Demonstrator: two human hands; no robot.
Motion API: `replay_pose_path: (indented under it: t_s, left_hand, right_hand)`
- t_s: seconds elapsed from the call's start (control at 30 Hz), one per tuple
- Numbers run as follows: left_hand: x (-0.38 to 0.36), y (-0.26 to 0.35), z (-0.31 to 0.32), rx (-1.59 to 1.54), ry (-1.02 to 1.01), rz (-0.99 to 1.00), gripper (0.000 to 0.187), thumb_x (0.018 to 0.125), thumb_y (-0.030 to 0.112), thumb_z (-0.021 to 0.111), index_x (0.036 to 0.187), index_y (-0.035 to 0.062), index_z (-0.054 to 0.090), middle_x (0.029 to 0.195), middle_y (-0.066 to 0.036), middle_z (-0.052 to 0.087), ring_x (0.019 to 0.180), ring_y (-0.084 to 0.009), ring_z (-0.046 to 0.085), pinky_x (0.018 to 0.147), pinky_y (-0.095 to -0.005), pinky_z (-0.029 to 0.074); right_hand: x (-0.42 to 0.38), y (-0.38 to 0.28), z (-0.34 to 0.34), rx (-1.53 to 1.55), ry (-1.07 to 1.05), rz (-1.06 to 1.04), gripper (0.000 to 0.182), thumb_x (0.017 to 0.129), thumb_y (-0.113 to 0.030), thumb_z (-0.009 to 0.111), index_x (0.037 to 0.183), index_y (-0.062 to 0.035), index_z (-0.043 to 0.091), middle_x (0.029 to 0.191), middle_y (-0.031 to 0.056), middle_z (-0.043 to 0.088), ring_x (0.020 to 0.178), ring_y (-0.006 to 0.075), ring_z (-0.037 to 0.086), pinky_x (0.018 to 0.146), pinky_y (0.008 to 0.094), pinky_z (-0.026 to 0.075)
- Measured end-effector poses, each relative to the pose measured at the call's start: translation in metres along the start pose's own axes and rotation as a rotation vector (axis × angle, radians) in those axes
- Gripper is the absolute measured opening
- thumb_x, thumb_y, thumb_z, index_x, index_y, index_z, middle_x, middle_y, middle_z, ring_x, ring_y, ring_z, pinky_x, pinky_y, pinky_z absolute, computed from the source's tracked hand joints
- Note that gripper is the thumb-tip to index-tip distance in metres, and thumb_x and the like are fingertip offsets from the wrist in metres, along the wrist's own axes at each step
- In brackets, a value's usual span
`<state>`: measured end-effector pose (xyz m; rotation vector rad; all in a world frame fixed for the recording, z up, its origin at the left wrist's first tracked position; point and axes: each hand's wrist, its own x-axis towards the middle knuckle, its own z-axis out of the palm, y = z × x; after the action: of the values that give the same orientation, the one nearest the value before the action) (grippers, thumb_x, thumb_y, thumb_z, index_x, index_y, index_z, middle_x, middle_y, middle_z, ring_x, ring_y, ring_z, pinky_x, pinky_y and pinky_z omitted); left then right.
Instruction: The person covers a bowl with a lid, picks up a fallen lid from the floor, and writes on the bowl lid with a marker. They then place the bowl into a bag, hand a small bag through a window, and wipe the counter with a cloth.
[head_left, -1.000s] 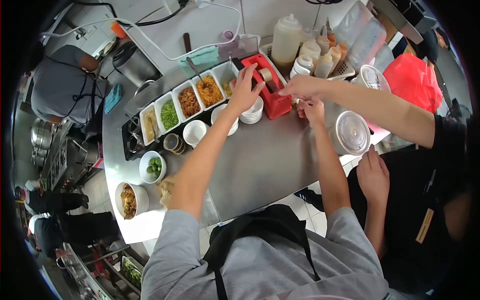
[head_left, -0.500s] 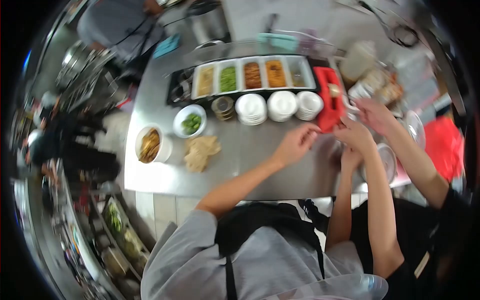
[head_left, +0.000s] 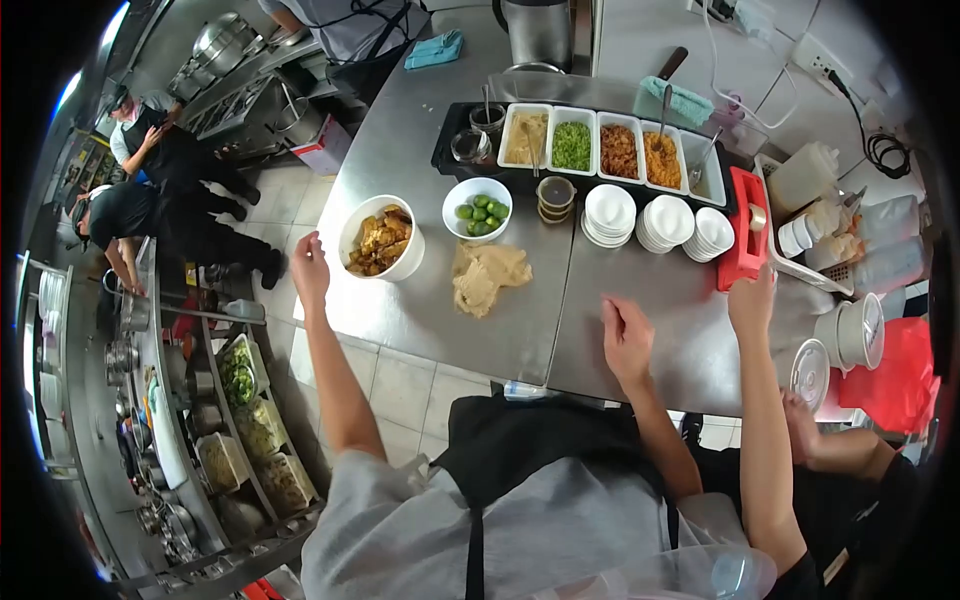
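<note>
My left hand (head_left: pixel 310 272) is raised at the left edge of the steel table, just left of a white tub (head_left: pixel 408 262) of browned food pieces, not touching it. Its fingers point up, loosely extended, and nothing shows in them. Over the table's front part, my right hand (head_left: pixel 628 338) has its thumb apart and its fingers loosely bent, with no object visible in it. Between my hands lie a crumpled brown plastic bag (head_left: pixel 488 280) and a white bowl (head_left: pixel 478 230) of small green limes. Right of them stands a red tape dispenser (head_left: pixel 745 235), touched by a co-worker's hand (head_left: pixel 752 300).
Stacked white lids (head_left: pixel 608 213) stand before a black rack of topping trays (head_left: pixel 572 143). Lidded tubs (head_left: pixel 862 335) and a red bag (head_left: pixel 892 375) are at the right. A co-worker's other hand (head_left: pixel 798 425) is near a clear lid (head_left: pixel 810 375). Several people work behind.
My left hand has moved from beside the tape dispenser far left to the tub. My right hand has come leftward from among the co-worker's arms. The view has shifted.
</note>
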<state>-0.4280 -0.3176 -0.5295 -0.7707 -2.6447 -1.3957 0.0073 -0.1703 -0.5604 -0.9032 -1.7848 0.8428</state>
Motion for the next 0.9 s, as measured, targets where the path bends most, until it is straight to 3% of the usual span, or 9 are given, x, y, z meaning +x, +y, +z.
replay_pose_path:
  t_s: [0.17, 0.3, 0.37, 0.43, 0.47, 0.57, 0.67, 0.73, 0.9]
  left_hand:
    - [0.05, 0.0, 0.008, 0.021, -0.626, -0.079, 0.034, 0.09, 0.033, 0.051, 0.109, 0.0052, 0.06, 0.088, -0.002, 0.062, 0.075, -0.0106, 0.056, 0.062, -0.0266, 0.046]
    - [0.063, 0.003, 0.012, 0.079, -0.703, -0.013, 0.026, 0.087, 0.028, 0.057, 0.1, 0.0055, 0.06, 0.084, -0.001, 0.06, 0.069, -0.0076, 0.051, 0.058, -0.0222, 0.044]
    - [0.061, 0.002, 0.016, 0.048, -0.734, 0.032, 0.023, 0.087, 0.025, 0.057, 0.098, 0.0046, 0.057, 0.081, -0.002, 0.059, 0.07, -0.0083, 0.052, 0.058, -0.022, 0.043]
    - [0.059, 0.001, 0.017, -0.052, -0.789, 0.105, 0.018, 0.088, 0.021, 0.055, 0.091, 0.0048, 0.048, 0.075, -0.003, 0.056, 0.069, -0.0097, 0.049, 0.056, -0.0227, 0.039]
    - [0.056, 0.007, 0.015, -0.057, -0.812, 0.014, 0.017, 0.088, 0.019, 0.055, 0.091, 0.0042, 0.048, 0.075, -0.005, 0.056, 0.07, -0.0113, 0.048, 0.058, -0.0256, 0.04]
    - [0.047, 0.006, 0.016, -0.059, -0.828, 0.039, 0.014, 0.088, 0.015, 0.055, 0.09, 0.0028, 0.047, 0.074, -0.008, 0.056, 0.07, -0.0132, 0.049, 0.062, -0.028, 0.041]
    - [0.024, 0.022, 0.015, -0.044, -0.917, 0.174, 0.015, 0.087, 0.015, 0.056, 0.087, 0.002, 0.05, 0.073, -0.005, 0.057, 0.07, -0.0145, 0.051, 0.064, -0.0283, 0.043]
    - [0.01, 0.026, 0.03, -0.098, -0.961, 0.249, 0.015, 0.085, 0.016, 0.058, 0.086, 0.0016, 0.051, 0.072, -0.005, 0.056, 0.07, -0.0146, 0.051, 0.064, -0.0288, 0.043]
    - [0.004, 0.053, 0.052, -0.015, -1.044, 0.41, 0.019, 0.08, 0.02, 0.062, 0.079, 0.0009, 0.058, 0.068, -0.006, 0.057, 0.064, -0.016, 0.053, 0.061, -0.0297, 0.044]
  right_hand:
    - [0.079, -0.061, 0.008, 0.031, -0.008, -0.087, 0.008, 0.084, -0.004, 0.057, 0.09, -0.0008, 0.063, 0.063, 0.0062, 0.053, 0.049, 0.0121, 0.044, 0.046, 0.0228, 0.036]
    - [0.095, -0.064, 0.05, 0.131, -0.149, 0.025, 0.012, 0.084, -0.009, 0.057, 0.093, -0.0035, 0.063, 0.069, 0.0086, 0.058, 0.059, 0.0164, 0.054, 0.055, 0.0238, 0.043]
    - [0.076, -0.061, 0.091, -0.153, -0.484, -0.236, 0.015, 0.082, -0.016, 0.057, 0.092, -0.0057, 0.063, 0.081, 0.0086, 0.06, 0.079, 0.0231, 0.057, 0.071, 0.0313, 0.047]
    - [0.045, -0.042, 0.142, -0.192, -0.537, -0.51, 0.018, 0.081, -0.021, 0.056, 0.09, -0.0074, 0.062, 0.092, 0.0095, 0.058, 0.093, 0.0278, 0.053, 0.082, 0.038, 0.043]
    - [0.033, -0.036, 0.148, -0.187, -0.536, -0.509, 0.018, 0.081, -0.021, 0.056, 0.09, -0.0074, 0.062, 0.092, 0.0095, 0.058, 0.093, 0.0278, 0.053, 0.082, 0.038, 0.043]
    - [0.019, -0.018, 0.142, -0.391, -0.772, -0.418, 0.016, 0.08, -0.022, 0.056, 0.087, -0.0092, 0.061, 0.096, 0.0092, 0.056, 0.096, 0.0282, 0.052, 0.083, 0.0381, 0.042]
    - [0.031, -0.022, 0.114, -0.298, -0.657, -0.24, 0.015, 0.082, -0.022, 0.055, 0.086, -0.0083, 0.059, 0.089, 0.0103, 0.059, 0.089, 0.0273, 0.056, 0.077, 0.038, 0.045]
    - [0.059, -0.049, 0.11, -0.272, -0.55, 0.152, 0.016, 0.083, -0.022, 0.055, 0.085, -0.0064, 0.057, 0.081, 0.0114, 0.061, 0.079, 0.0284, 0.059, 0.07, 0.0382, 0.046]
    - [0.085, -0.059, 0.162, -0.047, -0.576, 0.101, 0.016, 0.083, -0.021, 0.056, 0.085, -0.0056, 0.057, 0.077, 0.0138, 0.062, 0.073, 0.0311, 0.06, 0.064, 0.0396, 0.046]
